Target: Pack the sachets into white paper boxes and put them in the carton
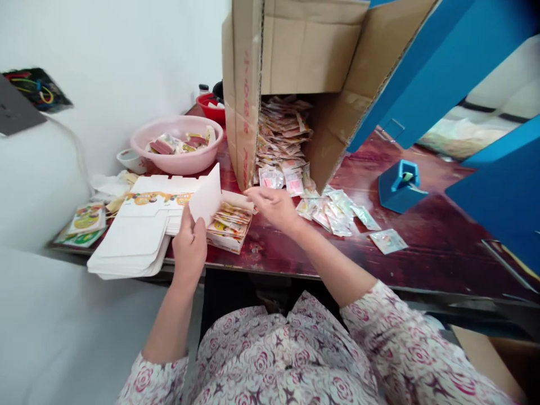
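Floral blouse [270, 354] fills the bottom of the view, both sleeves showing, two bare forearms reaching out over a dark red wooden table [426, 253]. Left hand [189, 250] is mostly closed, pinching the upright white flap [206, 197] of one open printed carton [230, 236]. Right hand [274, 207] is half open, fingers loosely curved and holding nothing, right at the carton's far rim; can't tell if they touch it. Carton sits on the table between both hands, packed with small printed sachets [228, 219], too many to count.

Left of it, one stack of flat white die-cut cartons [135, 236], printed strip on top. Farther left, two colourful printed packets [86, 219] lie at the table edge, near some crumpled white wrapping [109, 185]. Behind those: one pink plastic basin [177, 143] holding mixed packets, one small white cup [130, 160], one red bowl [210, 107]. One big open cardboard box [291, 50] stands on the table, holding a large heap of sachets [280, 135]. About a dozen loose foil sachets [329, 211] lie just right of the right hand, one more [388, 242] apart. One blue tape dispenser [400, 185] sits farther right, beside blue panels [498, 185].
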The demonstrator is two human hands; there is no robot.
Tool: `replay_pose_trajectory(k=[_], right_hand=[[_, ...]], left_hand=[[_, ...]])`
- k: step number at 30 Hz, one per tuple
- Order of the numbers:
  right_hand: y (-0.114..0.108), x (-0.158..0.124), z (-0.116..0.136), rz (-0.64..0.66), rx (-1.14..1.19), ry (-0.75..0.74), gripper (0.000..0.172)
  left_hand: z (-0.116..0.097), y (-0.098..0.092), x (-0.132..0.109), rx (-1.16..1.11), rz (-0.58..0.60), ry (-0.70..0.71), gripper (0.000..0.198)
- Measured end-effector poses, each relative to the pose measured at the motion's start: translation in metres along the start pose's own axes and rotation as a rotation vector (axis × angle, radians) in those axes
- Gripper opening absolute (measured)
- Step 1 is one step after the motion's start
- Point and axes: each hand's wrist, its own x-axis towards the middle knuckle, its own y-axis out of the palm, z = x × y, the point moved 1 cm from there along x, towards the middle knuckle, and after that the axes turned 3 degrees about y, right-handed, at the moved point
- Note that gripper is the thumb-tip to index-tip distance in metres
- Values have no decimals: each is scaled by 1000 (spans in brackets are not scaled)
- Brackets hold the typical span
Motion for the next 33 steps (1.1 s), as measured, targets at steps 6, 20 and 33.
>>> replay_pose_trajectory(k=[6, 20, 33], right_hand=[[-27, 13, -81, 235, -649, 231, 52], [-55, -48, -46, 622, -228, -15, 25], [-58, 39, -115, -46, -661, 597, 44]], left_hand=[[-51, -8, -46, -12, -281, 518, 52], [-39, 119, -61, 150, 333, 392, 66], [-36, 115, -53, -4, 516, 191, 19]])
